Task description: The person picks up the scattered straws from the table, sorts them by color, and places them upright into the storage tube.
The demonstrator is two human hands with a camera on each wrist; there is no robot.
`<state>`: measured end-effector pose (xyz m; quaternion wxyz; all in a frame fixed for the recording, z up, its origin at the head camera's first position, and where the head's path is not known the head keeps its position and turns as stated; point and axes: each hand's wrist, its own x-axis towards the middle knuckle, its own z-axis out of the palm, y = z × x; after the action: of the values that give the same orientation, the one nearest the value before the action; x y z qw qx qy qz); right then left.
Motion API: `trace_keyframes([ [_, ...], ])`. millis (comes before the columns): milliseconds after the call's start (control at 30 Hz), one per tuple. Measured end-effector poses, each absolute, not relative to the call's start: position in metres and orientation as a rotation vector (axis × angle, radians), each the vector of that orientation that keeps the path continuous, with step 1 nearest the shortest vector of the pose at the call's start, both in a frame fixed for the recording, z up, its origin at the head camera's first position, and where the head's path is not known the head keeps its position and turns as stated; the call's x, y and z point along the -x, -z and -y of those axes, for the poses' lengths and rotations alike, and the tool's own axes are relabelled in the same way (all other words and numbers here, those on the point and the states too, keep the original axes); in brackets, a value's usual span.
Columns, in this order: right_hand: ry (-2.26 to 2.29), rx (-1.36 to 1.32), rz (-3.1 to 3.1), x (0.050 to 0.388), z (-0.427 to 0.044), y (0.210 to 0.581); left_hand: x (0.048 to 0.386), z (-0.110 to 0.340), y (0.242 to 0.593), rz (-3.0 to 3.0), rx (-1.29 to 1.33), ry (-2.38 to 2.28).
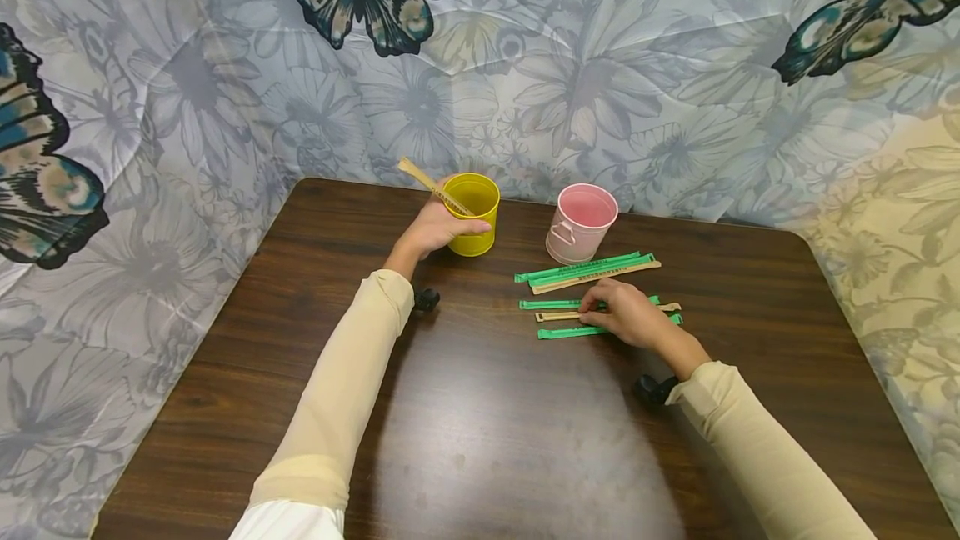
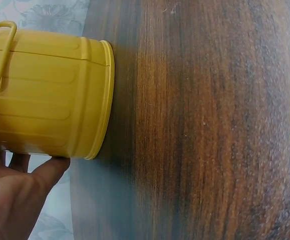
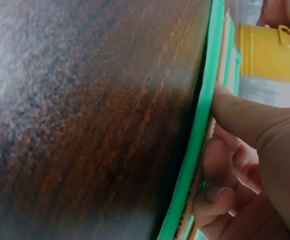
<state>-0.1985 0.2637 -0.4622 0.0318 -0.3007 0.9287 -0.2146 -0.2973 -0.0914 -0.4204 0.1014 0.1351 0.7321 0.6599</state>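
My left hand [image 1: 435, 230] grips a small yellow metal bucket [image 1: 476, 232] at the back of the table, thumb on the near side. A tan paper-wrapped stick [image 1: 427, 180] leans out of that bucket to the left. In the left wrist view, fingers [image 2: 52, 170] press against the bucket's wall [image 2: 39, 95]. My right hand [image 1: 628, 313] pinches a tan paper-wrapped stick [image 1: 557, 317] lying between two green-wrapped sticks [image 1: 547, 304]. In the right wrist view, the thumb [image 3: 245, 112] touches the tan stick, just behind the nearest green stick [image 3: 197, 130].
A pink bucket [image 1: 581, 227] stands right of the yellow one. Just in front of it lie green-wrapped sticks [image 1: 585, 267] and one tan stick [image 1: 600, 277]. Behind the brown wooden table [image 1: 480, 440] hangs a butterfly-patterned cloth [image 1: 420, 107].
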Motion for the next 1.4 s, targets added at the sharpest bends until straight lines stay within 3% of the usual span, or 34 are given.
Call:
trace_keyframes([
  [533,0.650,0.947,-2.869,0.198,-0.261,0.455,0.312,0.090,0.448,-2.228,-0.391,-1.981],
  [900,0.874,0.772,-2.782,0.205,-0.257,0.441,0.314,0.090,0.450,-2.232,-0.412,-1.974],
  [1400,1.029,0.825,-2.802,0.217,-0.231,0.412,0.314,0.090,0.449,-2.254,-0.361,-1.951],
])
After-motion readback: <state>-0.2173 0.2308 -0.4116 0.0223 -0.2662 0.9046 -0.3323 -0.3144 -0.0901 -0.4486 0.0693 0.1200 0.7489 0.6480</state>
